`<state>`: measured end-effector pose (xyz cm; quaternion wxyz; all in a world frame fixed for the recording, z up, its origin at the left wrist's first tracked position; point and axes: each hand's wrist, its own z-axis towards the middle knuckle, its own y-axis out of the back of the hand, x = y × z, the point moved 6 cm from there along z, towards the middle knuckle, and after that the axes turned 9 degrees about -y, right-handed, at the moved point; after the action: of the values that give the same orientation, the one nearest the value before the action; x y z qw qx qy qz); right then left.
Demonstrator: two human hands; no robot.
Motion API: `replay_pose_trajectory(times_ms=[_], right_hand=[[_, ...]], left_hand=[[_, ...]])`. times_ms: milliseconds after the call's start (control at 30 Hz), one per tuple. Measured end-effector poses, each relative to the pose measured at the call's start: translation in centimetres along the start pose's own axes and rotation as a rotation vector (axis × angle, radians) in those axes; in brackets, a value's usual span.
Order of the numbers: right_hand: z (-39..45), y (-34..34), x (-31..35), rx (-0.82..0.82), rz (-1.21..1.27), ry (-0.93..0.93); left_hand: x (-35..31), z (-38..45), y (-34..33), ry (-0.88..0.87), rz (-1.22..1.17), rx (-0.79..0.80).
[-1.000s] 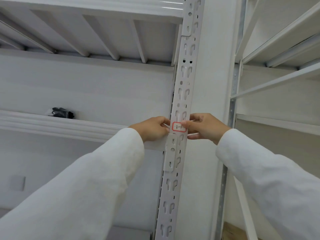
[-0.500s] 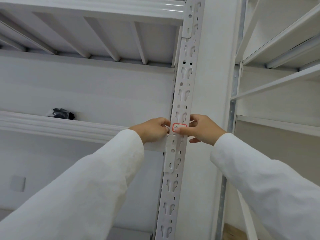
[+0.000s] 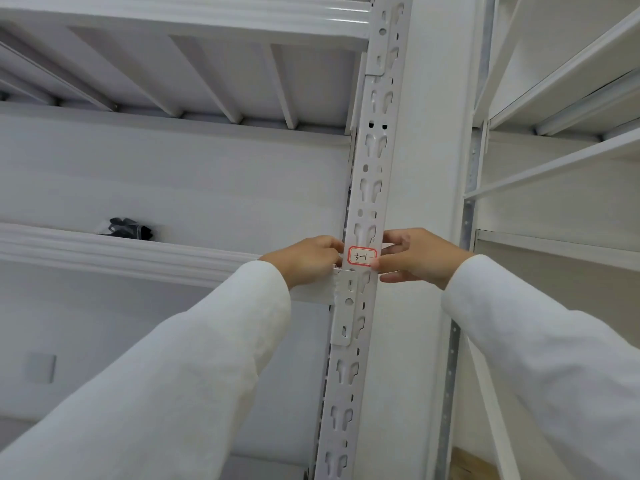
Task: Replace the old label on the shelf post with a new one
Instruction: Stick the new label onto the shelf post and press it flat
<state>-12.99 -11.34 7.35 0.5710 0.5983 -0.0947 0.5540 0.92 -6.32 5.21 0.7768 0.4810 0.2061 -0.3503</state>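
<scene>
A red-bordered label (image 3: 362,255) marked "3-1" lies flat on the slotted shelf post (image 3: 367,188), with the left hand (image 3: 308,259) curled at the label's left edge and the right hand (image 3: 420,256) pinching its right edge, other fingers loosely spread.

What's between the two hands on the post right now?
Head view: the red-bordered label on the shelf post, flanked by the left hand and right hand.
</scene>
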Motion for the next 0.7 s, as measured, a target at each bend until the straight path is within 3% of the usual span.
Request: replay_pose_trajectory(times_ms=[233, 700], right_hand=[[0.1, -0.3, -0.4, -0.118, 0.088, 0.046], [-0.3, -0.7, -0.8, -0.059, 0.075, 0.055]], left_hand=[[0.1, 0.0, 0.0, -0.017, 0.006, -0.021], [-0.1, 0.0, 0.0, -0.043, 0.002, -0.040]])
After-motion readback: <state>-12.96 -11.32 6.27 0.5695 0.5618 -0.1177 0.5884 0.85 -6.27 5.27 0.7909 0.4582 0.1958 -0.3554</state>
